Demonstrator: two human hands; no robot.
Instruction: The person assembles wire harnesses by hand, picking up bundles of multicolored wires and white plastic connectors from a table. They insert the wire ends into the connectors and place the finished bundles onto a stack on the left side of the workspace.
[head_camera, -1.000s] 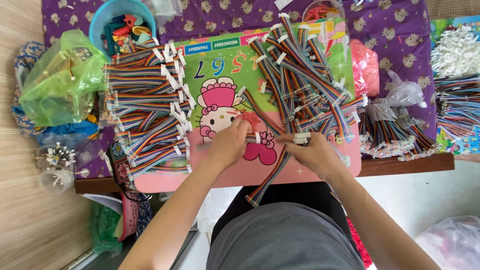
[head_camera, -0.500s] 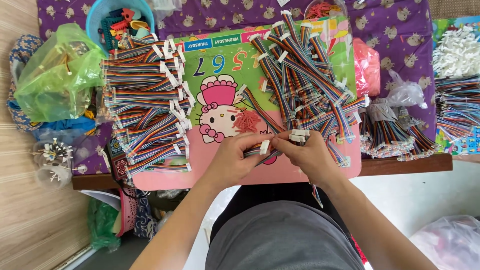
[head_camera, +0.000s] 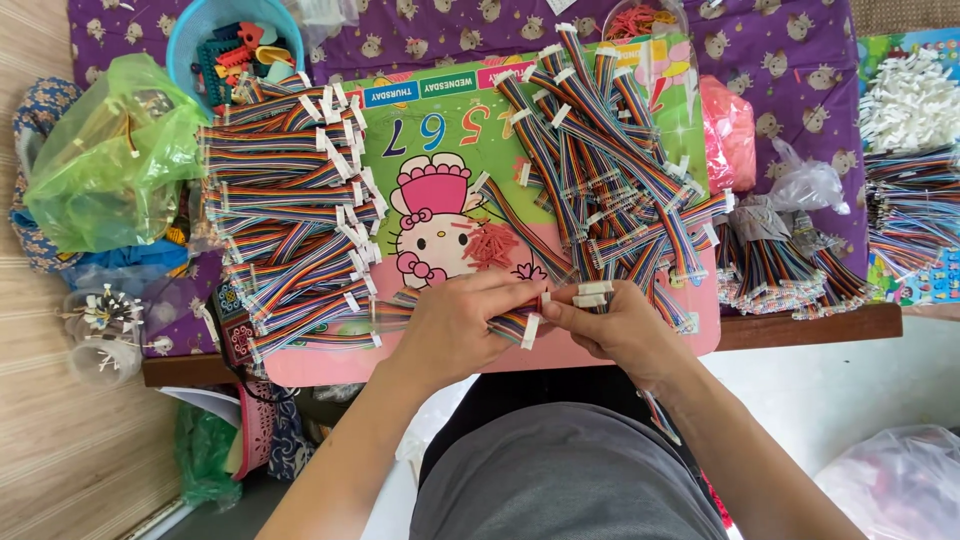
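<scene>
In the head view, low at centre of the frame, the left hand (head_camera: 455, 325) closes around a rainbow ribbon cable (head_camera: 510, 325), steadying it so its white end faces the right hand (head_camera: 620, 330). That hand pinches small white connectors (head_camera: 593, 293) between fingertips, brought up to the cable's end. Both work over a pink cartoon board (head_camera: 440, 215). A stacked cable pile (head_camera: 285, 215) lies left, a looser heap (head_camera: 610, 175) upper right, crowding the working space. A green bag (head_camera: 105, 165) sits far left.
</scene>
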